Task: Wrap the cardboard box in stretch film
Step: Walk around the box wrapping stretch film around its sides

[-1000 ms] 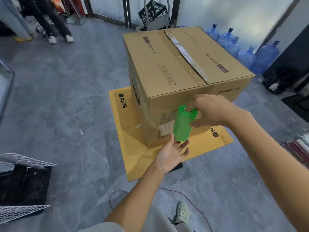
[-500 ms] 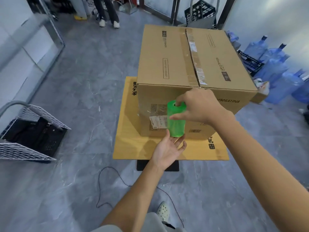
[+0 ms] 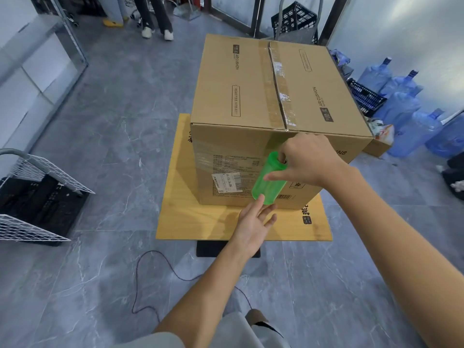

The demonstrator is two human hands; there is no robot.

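A large taped cardboard box [image 3: 253, 96] stands on a yellow board [image 3: 190, 217] on the grey floor. Clear stretch film [image 3: 221, 156] lies over the left part of its near face, running to a green film roll [image 3: 269, 183] held upright against that face. My right hand [image 3: 305, 159] grips the roll's top end, a finger in the core and the thumb across its side. My left hand [image 3: 253, 223] is below the roll with straight fingers, the fingertips touching its bottom end.
A black crate with white wire racks [image 3: 37, 199] sits on the left. Blue water jugs [image 3: 411, 114] and a black basket [image 3: 364, 96] stand to the right. A person's legs [image 3: 157, 18] are at the back. A thin cable [image 3: 150, 280] loops on the floor near my feet.
I have walked round the box, so its near face now fronts me. The roll has travelled right along that face, laying film behind it. Both hands stay on the roll.
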